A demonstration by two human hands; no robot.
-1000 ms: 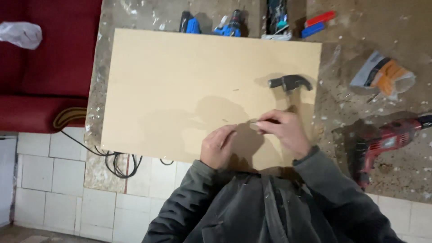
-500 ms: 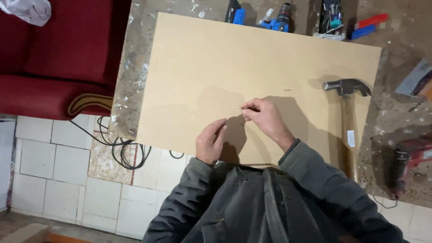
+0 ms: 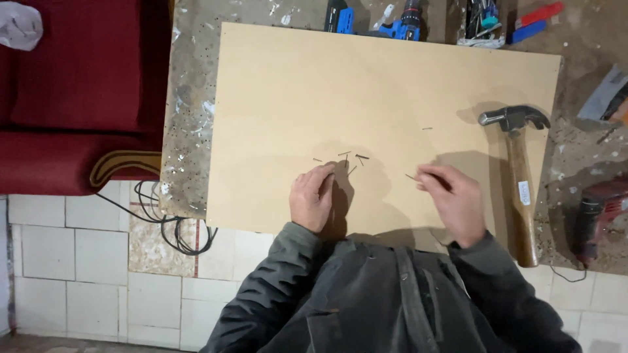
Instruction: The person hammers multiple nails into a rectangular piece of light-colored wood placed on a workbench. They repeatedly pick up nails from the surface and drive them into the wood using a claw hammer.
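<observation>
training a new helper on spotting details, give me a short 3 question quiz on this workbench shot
1. True or false: the hammer lies on the right side of the board, near the right hand.
2. What lies scattered just above the left hand? A) screws and washers B) small nails C) drill bits
3. Which hand pinches a single nail at its fingertips?

Key
1. True
2. B
3. The right hand; the left rests flat on the board.

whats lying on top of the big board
On the board: a few small nails, the hammer at its right edge, and both hands, left hand and right hand. Anything beneath the hands is covered.
</observation>
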